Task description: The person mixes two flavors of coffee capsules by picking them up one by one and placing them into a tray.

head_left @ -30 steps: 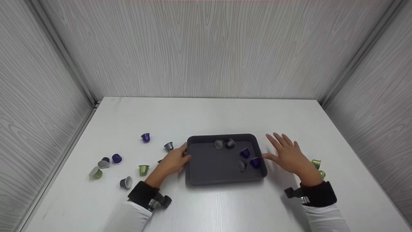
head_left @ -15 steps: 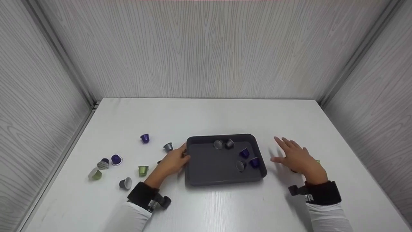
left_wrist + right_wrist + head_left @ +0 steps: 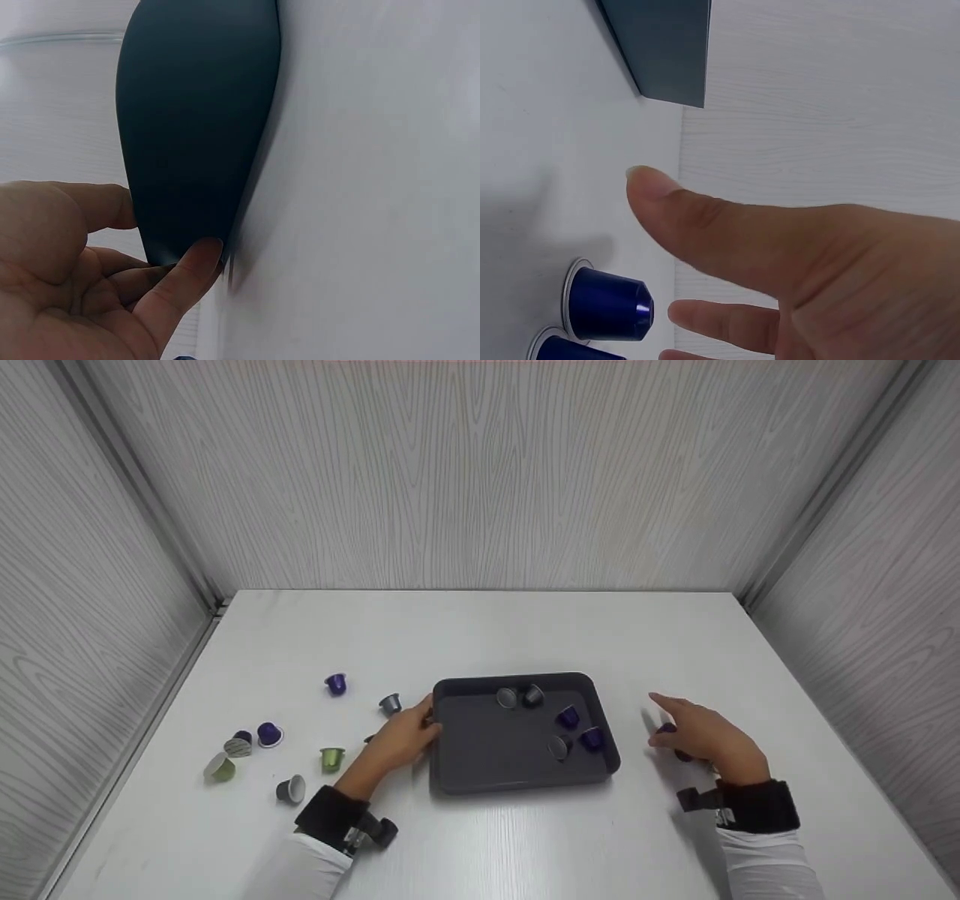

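Observation:
A dark grey tray (image 3: 487, 757) lies on the table with several coffee capsules in it, such as a purple capsule (image 3: 568, 717) and a grey capsule (image 3: 559, 747). My left hand (image 3: 401, 737) grips its left side; in the left wrist view, thumb and fingers hold the end of the tray wall (image 3: 199, 127). To the right of the tray, my right hand (image 3: 709, 733) hovers over purple capsules, its fingers extended. In the right wrist view, the thumb and fingers are apart beside an upright-based blue-purple capsule (image 3: 607, 304), not touching it. A second purple capsule (image 3: 574, 349) is partly cut off.
Left of the tray are loose capsules: a purple capsule (image 3: 336, 684), a grey capsule (image 3: 390, 704), a green capsule (image 3: 331, 759), a grey capsule (image 3: 291, 789) and a small cluster around a striped-lid capsule (image 3: 238, 746). Wood-grain panels (image 3: 480, 472) enclose the table's back and sides.
My right hand has moved right and away from the tray, then lowered over the purple capsules, with its fingers drawing together. My left hand stays on the tray.

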### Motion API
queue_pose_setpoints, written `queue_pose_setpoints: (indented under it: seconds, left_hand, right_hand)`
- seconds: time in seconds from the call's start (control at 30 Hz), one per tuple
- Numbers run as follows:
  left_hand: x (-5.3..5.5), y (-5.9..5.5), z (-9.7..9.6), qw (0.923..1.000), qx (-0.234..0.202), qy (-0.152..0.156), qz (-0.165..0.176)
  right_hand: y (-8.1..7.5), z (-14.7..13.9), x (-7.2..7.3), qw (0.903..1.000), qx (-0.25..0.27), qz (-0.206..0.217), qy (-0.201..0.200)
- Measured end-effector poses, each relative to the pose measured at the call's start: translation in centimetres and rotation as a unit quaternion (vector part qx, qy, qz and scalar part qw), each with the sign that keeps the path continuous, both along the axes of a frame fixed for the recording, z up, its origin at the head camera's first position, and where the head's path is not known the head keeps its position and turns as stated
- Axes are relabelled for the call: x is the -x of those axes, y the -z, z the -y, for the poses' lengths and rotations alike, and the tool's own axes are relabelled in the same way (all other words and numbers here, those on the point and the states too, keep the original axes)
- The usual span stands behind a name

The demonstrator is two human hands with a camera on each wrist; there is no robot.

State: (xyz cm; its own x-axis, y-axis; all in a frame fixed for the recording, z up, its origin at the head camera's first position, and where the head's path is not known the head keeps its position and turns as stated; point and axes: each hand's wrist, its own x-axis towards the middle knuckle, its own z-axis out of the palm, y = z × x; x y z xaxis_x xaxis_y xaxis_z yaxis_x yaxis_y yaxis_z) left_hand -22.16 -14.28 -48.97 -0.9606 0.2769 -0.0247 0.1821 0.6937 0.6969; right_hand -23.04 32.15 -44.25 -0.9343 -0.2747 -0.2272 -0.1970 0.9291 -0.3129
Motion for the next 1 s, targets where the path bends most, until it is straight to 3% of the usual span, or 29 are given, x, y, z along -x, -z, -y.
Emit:
queue_pose_setpoints:
  seconds: [0.4, 0.8, 1.0]
  left_hand:
    - [0.11, 0.03, 0.04, 0.9999, 0.004, -0.005, 0.014]
    - [-0.11, -0.30, -0.06, 0.9994, 0.008, -0.014, 0.030]
    - [0.00, -0.20, -0.14, 0.9990, 0.013, -0.018, 0.039]
  right_hand:
    - [0.52, -0.58, 0.32, 0.9999, -0.012, -0.007, 0.009]
    - [1.01, -0.40, 0.63, 0.9985, -0.011, -0.053, 0.002]
    - [0.91, -0.07, 0.72, 0.9985, -0.001, -0.052, 0.018]
